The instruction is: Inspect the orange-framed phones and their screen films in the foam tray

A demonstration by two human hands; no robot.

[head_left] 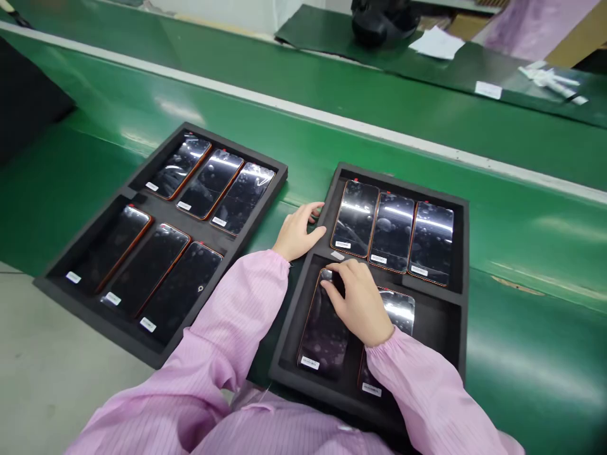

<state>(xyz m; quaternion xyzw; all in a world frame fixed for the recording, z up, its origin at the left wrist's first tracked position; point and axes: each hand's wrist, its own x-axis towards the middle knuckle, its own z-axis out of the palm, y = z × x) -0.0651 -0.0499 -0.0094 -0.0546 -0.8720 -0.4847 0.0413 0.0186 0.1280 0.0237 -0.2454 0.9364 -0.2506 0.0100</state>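
My left hand (pixel 298 232) is at the left rim of the right-hand black foam tray (pixel 465 253), thumb and fingers apart, its fingertips close to or against the rim. Bent over the top end of a dark-screened phone (pixel 325 332) in that tray's lower compartment is my right hand (pixel 358 297), with thumb and fingertips curled at the phone's top edge. Partly under my right wrist lies another phone (pixel 401 309). Three more phones with orange edges, one a middle phone (pixel 391 230), fill the upper compartment. Each shows a small white label at its lower end.
A second black foam tray (pixel 137 210) on the left holds several similar phones in two compartments. Both trays lie on a green work surface (pixel 531 341). Behind runs a pale rail (pixel 360 126). A dark object (pixel 379 25) and white paper (pixel 436 43) sit on the far ledge.
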